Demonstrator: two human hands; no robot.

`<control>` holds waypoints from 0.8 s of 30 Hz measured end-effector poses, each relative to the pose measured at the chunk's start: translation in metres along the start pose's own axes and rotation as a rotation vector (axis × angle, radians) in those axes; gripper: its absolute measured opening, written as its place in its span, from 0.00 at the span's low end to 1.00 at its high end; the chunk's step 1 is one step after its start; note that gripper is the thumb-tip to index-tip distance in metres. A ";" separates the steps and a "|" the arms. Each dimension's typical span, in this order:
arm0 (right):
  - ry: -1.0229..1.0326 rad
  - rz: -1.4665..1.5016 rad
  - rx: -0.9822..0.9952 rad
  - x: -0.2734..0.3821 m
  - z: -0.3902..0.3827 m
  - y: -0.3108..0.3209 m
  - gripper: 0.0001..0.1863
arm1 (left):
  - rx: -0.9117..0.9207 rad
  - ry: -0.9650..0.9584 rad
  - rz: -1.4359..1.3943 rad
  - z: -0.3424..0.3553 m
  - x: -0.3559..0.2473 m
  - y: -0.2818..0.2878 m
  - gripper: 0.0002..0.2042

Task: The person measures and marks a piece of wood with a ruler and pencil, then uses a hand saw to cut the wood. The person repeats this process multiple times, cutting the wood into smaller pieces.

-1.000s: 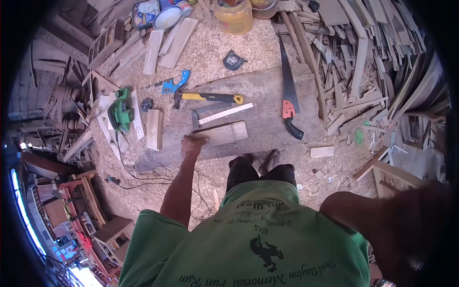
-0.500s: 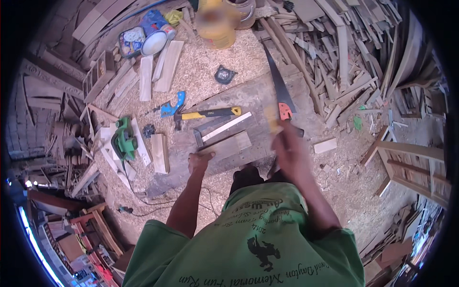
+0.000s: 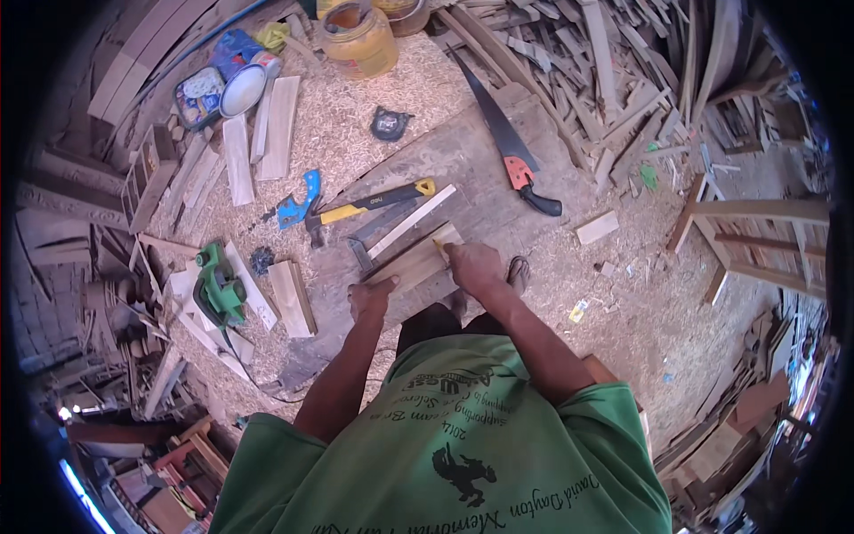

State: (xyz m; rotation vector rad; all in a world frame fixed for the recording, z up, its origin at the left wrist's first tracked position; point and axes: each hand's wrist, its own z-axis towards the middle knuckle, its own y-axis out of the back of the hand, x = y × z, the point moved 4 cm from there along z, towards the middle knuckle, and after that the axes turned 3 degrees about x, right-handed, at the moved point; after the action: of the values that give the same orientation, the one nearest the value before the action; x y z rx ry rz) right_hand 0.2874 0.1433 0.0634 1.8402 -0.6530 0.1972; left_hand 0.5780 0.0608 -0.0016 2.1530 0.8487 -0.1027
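My left hand (image 3: 370, 298) is closed on the left end of a short wooden board (image 3: 414, 263) lying on the worn bench top (image 3: 498, 214). Over the board's right end, my right hand (image 3: 476, 267) is closed on a small yellow piece (image 3: 439, 245); most of it is hidden by the fingers, so its kind is unclear. Just beyond the board lie a try square (image 3: 359, 251) and a pale wood strip (image 3: 414, 221). Past them rests a yellow and black hammer (image 3: 378, 204), with a blue-handled tool (image 3: 300, 202) beside its head.
A handsaw (image 3: 509, 138) lies to the right, a tape measure (image 3: 390, 124) at the far side. On the left are a green power planer (image 3: 220, 287) and wood blocks (image 3: 291, 299). A yellow tub (image 3: 360, 44) stands far off. Scrap wood (image 3: 614, 89) piles up at the right.
My right hand has come from beside the handsaw, leftward to the board's right end, with the yellow piece in it. My left hand stays at the board's left end. The view has shifted slightly.
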 end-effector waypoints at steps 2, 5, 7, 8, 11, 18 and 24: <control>0.059 -0.114 0.063 0.001 -0.006 0.007 0.14 | -0.008 -0.012 -0.004 0.002 -0.001 0.000 0.62; 0.080 -0.137 0.164 -0.004 -0.025 0.010 0.13 | -0.028 -0.033 -0.009 -0.004 -0.002 0.001 0.62; 0.035 0.044 0.120 -0.013 -0.049 0.002 0.15 | -0.072 -0.034 -0.002 -0.025 -0.015 0.004 0.61; -0.060 0.081 0.091 -0.019 -0.062 0.003 0.15 | -0.147 -0.129 0.036 -0.043 -0.028 0.007 0.58; -0.105 0.174 -0.086 -0.040 -0.103 -0.008 0.16 | -0.339 -0.589 0.186 -0.077 -0.044 0.022 0.51; -0.365 0.648 -0.058 -0.094 -0.194 -0.069 0.17 | -0.236 -1.060 0.338 -0.036 -0.017 0.032 0.41; -0.496 0.705 -0.027 -0.107 -0.226 -0.058 0.19 | -0.881 -0.793 0.258 -0.004 -0.016 0.080 0.34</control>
State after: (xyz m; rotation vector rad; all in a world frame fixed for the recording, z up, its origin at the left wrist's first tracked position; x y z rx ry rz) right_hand 0.2687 0.3995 0.0517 1.5701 -1.6344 0.1879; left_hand 0.6134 0.0187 0.0588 1.1943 0.0853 -0.3479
